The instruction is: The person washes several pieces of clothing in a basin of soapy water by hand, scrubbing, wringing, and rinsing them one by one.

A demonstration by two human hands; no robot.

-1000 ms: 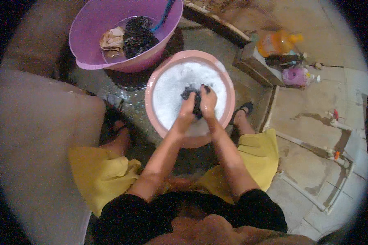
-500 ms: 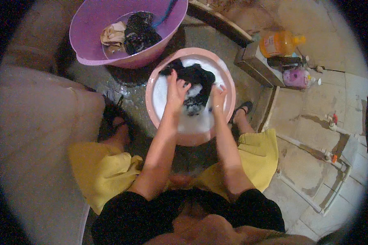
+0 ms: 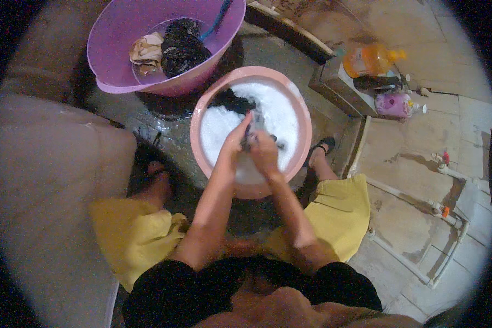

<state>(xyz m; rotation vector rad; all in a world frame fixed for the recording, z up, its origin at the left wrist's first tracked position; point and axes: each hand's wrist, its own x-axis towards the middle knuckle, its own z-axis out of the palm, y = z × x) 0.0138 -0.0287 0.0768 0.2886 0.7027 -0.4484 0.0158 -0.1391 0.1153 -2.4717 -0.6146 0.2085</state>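
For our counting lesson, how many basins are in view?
2: the pink basin, near the middle, and the purple basin, at upper left. No other shows.

In dim, grainy light my right grip (image 3: 264,154) is blurred against bright white suds (image 3: 283,112), shadow darkens the floor (image 3: 251,218), and the fisheye rim fades to black.

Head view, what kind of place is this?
Probably a washing area: there's a pink basin of white suds, a purple tub holding cloth, and pipes with taps.
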